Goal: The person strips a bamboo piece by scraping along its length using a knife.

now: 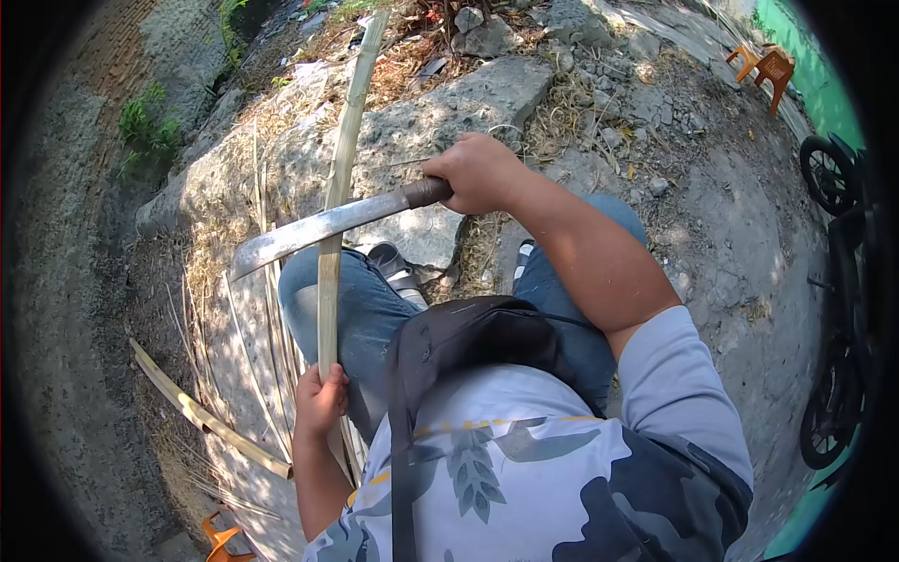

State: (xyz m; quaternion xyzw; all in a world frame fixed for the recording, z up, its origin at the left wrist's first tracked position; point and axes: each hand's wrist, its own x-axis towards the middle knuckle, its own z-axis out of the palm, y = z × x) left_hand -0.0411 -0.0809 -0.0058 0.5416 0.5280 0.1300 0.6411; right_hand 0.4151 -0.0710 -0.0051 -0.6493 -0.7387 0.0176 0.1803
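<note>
My right hand (479, 175) is wrapped round the dark handle of a machete (323, 225), whose long metal blade points left with a hooked tip. The blade lies across a long, pale bamboo strip (345, 150), at about knee height. Near its lower end, my left hand (321, 398) is closed on the strip, thumb on top, beside my left thigh. The strip runs from there up and away past the blade, and its far end reaches over the rubble. Whether the edge bites into the strip, I cannot tell.
Several thin split strips (245, 342) lie on the ground at my left, with a thicker bamboo piece (211, 421) farther out. A concrete slab (449, 103) and rubble are ahead. Orange plastic chairs (775, 70) and a motorcycle (843, 281) stand right. A black bag (468, 342) rests on my lap.
</note>
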